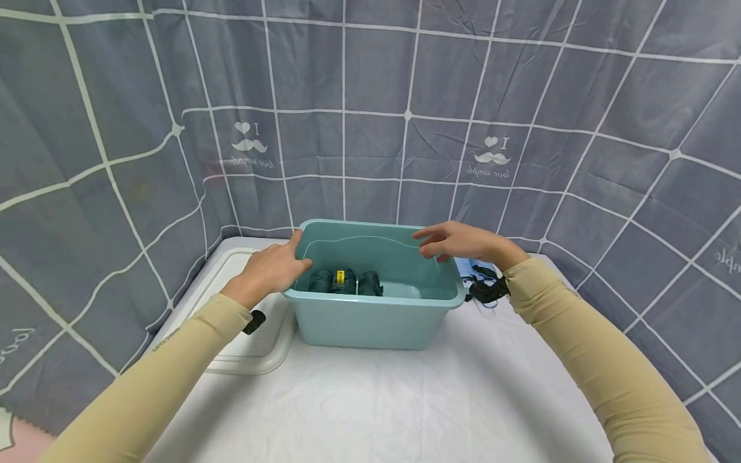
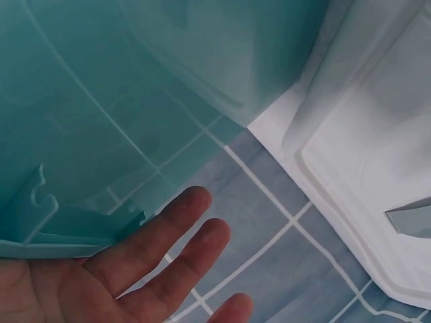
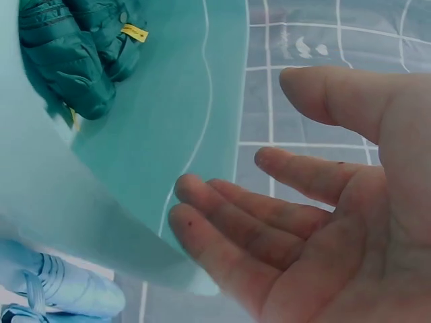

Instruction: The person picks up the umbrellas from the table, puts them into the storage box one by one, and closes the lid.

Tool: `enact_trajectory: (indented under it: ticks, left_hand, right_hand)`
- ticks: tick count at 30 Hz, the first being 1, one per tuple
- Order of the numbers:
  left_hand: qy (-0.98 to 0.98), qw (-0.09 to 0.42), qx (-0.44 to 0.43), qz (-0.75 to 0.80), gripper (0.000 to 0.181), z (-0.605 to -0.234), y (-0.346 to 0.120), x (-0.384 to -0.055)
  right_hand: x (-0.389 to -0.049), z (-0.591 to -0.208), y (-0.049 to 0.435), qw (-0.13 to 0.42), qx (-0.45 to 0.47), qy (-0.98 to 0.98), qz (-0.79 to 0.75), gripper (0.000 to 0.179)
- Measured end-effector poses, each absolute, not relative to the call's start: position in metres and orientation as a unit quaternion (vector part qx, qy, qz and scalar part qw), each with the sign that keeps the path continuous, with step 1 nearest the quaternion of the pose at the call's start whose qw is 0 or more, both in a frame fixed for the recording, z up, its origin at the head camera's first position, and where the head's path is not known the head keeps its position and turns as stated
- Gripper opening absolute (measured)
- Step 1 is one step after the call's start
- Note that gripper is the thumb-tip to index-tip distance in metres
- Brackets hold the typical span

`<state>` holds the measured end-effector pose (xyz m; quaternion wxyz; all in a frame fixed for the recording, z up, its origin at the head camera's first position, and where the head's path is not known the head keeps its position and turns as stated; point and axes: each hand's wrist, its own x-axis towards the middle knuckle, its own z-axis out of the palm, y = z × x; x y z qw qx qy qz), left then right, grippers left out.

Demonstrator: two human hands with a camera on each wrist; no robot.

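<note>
A teal plastic bin point(image 1: 370, 325) stands on the white-covered table, its top uncovered. Inside, dark green rolled, quilted fabric bundles point(image 1: 368, 283) lie side by side toward the left; one carries a yellow tag point(image 3: 135, 32). My left hand point(image 1: 269, 273) is at the bin's left end, thumb over the rim, and its fingers point(image 2: 182, 259) extend loosely along the outside. Over the right end hovers my right hand point(image 1: 460, 241), fingers spread and relaxed, palm facing the bin. Nothing is between those fingers in the right wrist view.
A white lid point(image 1: 246, 350) lies flat left of the bin. Light blue rolled fabric point(image 3: 74, 289) with cords sits beside the bin's right end. A grey curtain point(image 1: 370, 148) with a white grid hangs close behind and along both sides.
</note>
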<state>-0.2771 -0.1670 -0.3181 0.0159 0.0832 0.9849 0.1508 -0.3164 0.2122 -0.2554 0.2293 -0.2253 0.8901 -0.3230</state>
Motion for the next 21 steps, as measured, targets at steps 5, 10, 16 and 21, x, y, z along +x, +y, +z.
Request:
enact_trajectory:
  ticks: [5, 10, 16, 21]
  left_hand:
    - [0.986, 0.016, 0.084, 0.146, 0.082, -0.318, -0.167, -0.277]
    - [0.986, 0.014, 0.083, 0.144, 0.082, -0.319, -0.167, -0.277]
    - [0.986, 0.012, 0.083, 0.144, 0.082, -0.319, -0.167, -0.276]
    - [0.985, 0.015, 0.082, 0.148, 0.082, -0.318, -0.167, -0.276]
  right_hand:
    - [-0.314, -0.252, 0.222, 0.198, -0.227, 0.892, -0.336, 0.057]
    - [-0.310, -0.246, 0.232, 0.172, -0.226, 0.892, -0.352, 0.057]
    - [-0.308, -0.246, 0.245, 0.155, -0.222, 0.894, -0.357, 0.059]
    - [-0.311, -0.248, 0.258, 0.147, -0.213, 0.898, -0.356, 0.060]
